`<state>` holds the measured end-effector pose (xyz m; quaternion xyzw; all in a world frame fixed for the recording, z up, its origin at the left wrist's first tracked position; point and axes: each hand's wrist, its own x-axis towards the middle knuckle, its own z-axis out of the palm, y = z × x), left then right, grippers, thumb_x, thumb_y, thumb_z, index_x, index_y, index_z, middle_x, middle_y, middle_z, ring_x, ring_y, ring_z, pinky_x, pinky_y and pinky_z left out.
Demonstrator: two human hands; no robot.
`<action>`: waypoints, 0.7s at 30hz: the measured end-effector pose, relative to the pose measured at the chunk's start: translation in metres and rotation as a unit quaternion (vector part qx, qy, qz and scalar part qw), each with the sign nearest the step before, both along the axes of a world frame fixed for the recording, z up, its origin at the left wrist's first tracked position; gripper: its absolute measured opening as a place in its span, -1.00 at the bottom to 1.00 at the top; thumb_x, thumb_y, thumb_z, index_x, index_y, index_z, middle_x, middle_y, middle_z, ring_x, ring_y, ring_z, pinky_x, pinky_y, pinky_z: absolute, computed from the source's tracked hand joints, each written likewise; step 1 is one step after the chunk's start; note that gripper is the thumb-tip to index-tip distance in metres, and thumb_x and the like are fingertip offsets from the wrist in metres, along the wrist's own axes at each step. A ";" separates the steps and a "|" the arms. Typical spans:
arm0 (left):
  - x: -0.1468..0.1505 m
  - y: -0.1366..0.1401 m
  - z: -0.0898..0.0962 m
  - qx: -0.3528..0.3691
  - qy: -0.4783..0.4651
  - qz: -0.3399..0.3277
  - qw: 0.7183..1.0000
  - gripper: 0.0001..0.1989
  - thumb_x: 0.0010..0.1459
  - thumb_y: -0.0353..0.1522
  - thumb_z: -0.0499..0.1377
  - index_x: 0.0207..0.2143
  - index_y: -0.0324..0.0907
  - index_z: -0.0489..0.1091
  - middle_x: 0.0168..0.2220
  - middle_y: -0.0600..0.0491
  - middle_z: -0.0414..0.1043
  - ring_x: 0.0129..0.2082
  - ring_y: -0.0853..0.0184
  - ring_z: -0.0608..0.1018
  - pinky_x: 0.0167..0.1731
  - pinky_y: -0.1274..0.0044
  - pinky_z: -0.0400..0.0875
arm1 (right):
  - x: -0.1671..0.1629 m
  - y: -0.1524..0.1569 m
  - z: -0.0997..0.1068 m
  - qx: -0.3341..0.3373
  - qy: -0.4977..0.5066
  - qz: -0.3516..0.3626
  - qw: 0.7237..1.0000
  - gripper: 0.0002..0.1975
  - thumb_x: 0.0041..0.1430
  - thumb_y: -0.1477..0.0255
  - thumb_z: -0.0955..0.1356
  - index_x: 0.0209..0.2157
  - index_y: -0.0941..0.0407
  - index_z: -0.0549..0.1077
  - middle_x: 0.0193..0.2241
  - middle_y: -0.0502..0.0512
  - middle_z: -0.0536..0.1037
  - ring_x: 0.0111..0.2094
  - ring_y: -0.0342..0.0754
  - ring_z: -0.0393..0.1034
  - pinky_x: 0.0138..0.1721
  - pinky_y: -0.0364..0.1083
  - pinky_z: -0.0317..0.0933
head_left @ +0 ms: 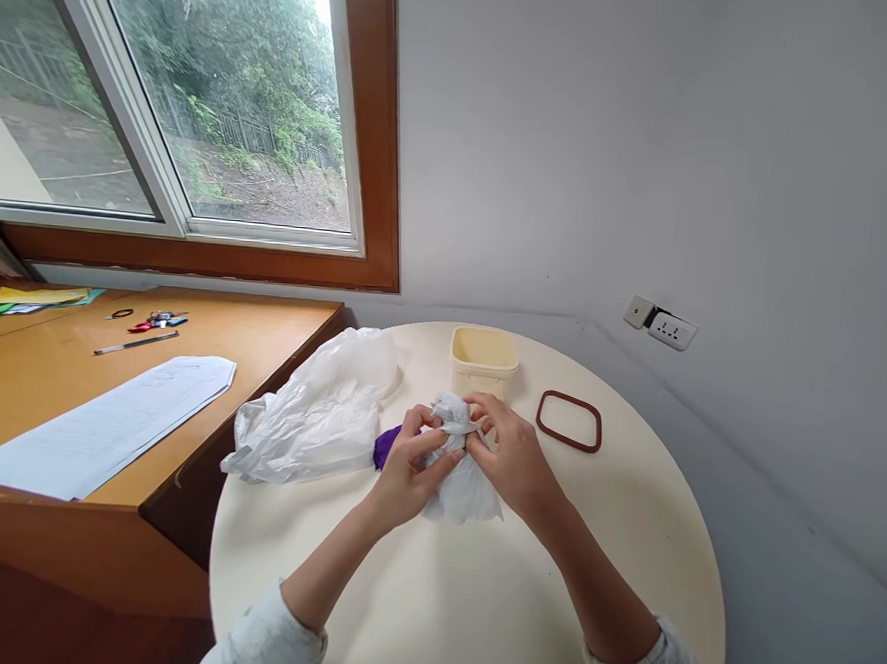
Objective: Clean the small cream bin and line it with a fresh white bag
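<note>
Both my hands are at a white plastic bag [465, 489], gathered at its neck, in the middle of the round table. My left hand [414, 465] pinches the gathered part from the left side. From the right, my right hand [508, 446] grips the same neck with thumb and fingers. A strip of the bag wraps around the neck between my fingertips, and its bunched top sticks up above. What is inside the bag cannot be made out. A purple cloth-like thing [385, 447] lies beside my left hand, partly hidden by it.
Behind my hands stands a cream plastic container [484, 380] without a lid. A brown rounded frame [569, 421] lies to its right on the round table [625, 564]. A crumpled white bag [318, 415] covers the left side. The wooden desk [278, 337] holds papers [107, 432], a pen [136, 343] and keys [160, 321].
</note>
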<state>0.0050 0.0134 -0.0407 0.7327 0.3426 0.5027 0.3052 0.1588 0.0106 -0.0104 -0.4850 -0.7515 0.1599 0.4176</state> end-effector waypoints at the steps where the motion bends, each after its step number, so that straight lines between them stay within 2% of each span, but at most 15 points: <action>1: -0.002 0.000 0.001 -0.003 -0.006 -0.011 1.000 -0.80 0.12 -0.36 0.11 -0.55 -0.20 0.24 -0.31 0.02 0.08 -0.26 0.34 0.25 -0.35 0.54 0.24 | -0.001 0.000 0.000 0.012 -0.008 0.011 1.000 -0.65 -0.01 0.61 0.20 -0.16 0.07 0.34 -0.31 0.05 0.44 -0.36 -0.11 0.30 -0.31 -0.13 0.19; 4: -0.006 -0.001 0.003 0.001 -0.007 -0.017 1.000 -0.78 0.11 -0.36 0.12 -0.57 -0.20 0.21 -0.32 0.03 0.06 -0.26 0.34 0.25 -0.34 0.53 0.25 | -0.002 0.001 -0.001 0.035 -0.039 0.024 0.998 -0.72 0.01 0.63 0.18 -0.29 0.10 0.40 -0.27 0.10 0.44 -0.25 -0.05 0.29 -0.21 -0.07 0.18; 8: -0.007 -0.002 0.003 0.004 0.066 0.040 0.997 -0.83 0.09 -0.38 0.11 -0.54 -0.18 0.22 -0.31 0.03 0.07 -0.25 0.32 0.25 -0.28 0.48 0.26 | -0.003 0.004 -0.005 0.031 -0.063 -0.006 0.998 -0.82 -0.04 0.63 0.21 -0.45 0.12 0.37 -0.29 0.09 0.45 -0.26 -0.03 0.27 -0.17 -0.02 0.14; 10: -0.007 -0.001 0.006 0.001 0.130 0.081 0.988 -0.86 0.03 -0.40 0.14 -0.55 -0.18 0.23 -0.30 0.03 0.08 -0.24 0.30 0.25 -0.24 0.44 0.26 | -0.002 0.004 -0.007 0.003 -0.029 0.002 1.000 -0.85 -0.05 0.62 0.21 -0.51 0.12 0.34 -0.29 0.08 0.44 -0.24 -0.04 0.27 -0.16 -0.03 0.13; 13: -0.006 0.000 0.013 -0.003 0.214 0.111 0.970 -0.86 -0.04 -0.42 0.15 -0.58 -0.18 0.23 -0.30 0.04 0.10 -0.23 0.27 0.24 -0.20 0.40 0.26 | 0.001 0.005 -0.006 -0.084 0.056 0.057 0.993 -0.85 -0.03 0.59 0.20 -0.58 0.12 0.31 -0.27 0.06 0.41 -0.25 -0.09 0.28 -0.22 -0.11 0.16; 15: -0.006 0.000 0.017 0.001 0.245 0.098 0.965 -0.87 -0.03 -0.42 0.14 -0.58 -0.17 0.24 -0.30 0.04 0.11 -0.23 0.27 0.24 -0.20 0.38 0.27 | 0.003 0.007 -0.006 -0.143 0.101 0.104 0.979 -0.83 -0.03 0.57 0.19 -0.62 0.13 0.30 -0.28 0.05 0.41 -0.27 -0.11 0.29 -0.30 -0.15 0.16; 17: -0.008 0.001 0.021 0.010 0.254 0.066 0.965 -0.89 0.01 -0.42 0.11 -0.55 -0.16 0.27 -0.31 0.04 0.11 -0.24 0.27 0.24 -0.21 0.39 0.27 | 0.006 0.008 -0.005 -0.167 0.118 0.128 0.970 -0.82 -0.03 0.57 0.19 -0.65 0.14 0.28 -0.30 0.04 0.42 -0.29 -0.12 0.29 -0.36 -0.16 0.14; 19: -0.010 0.001 0.021 0.020 0.245 0.027 0.969 -0.88 0.07 -0.42 0.06 -0.52 -0.16 0.30 -0.31 0.03 0.11 -0.25 0.28 0.24 -0.24 0.42 0.29 | 0.008 0.008 -0.005 -0.144 0.115 0.109 0.977 -0.84 -0.05 0.57 0.20 -0.62 0.13 0.31 -0.32 0.02 0.44 -0.30 -0.12 0.29 -0.35 -0.16 0.13; 21: -0.011 0.002 0.021 0.030 0.229 -0.007 0.973 -0.86 0.11 -0.43 0.04 -0.50 -0.16 0.31 -0.31 0.02 0.11 -0.26 0.29 0.24 -0.26 0.44 0.29 | 0.008 0.006 -0.005 -0.095 0.106 0.069 0.987 -0.82 -0.06 0.60 0.21 -0.48 0.12 0.40 -0.30 0.01 0.45 -0.29 -0.11 0.29 -0.29 -0.13 0.13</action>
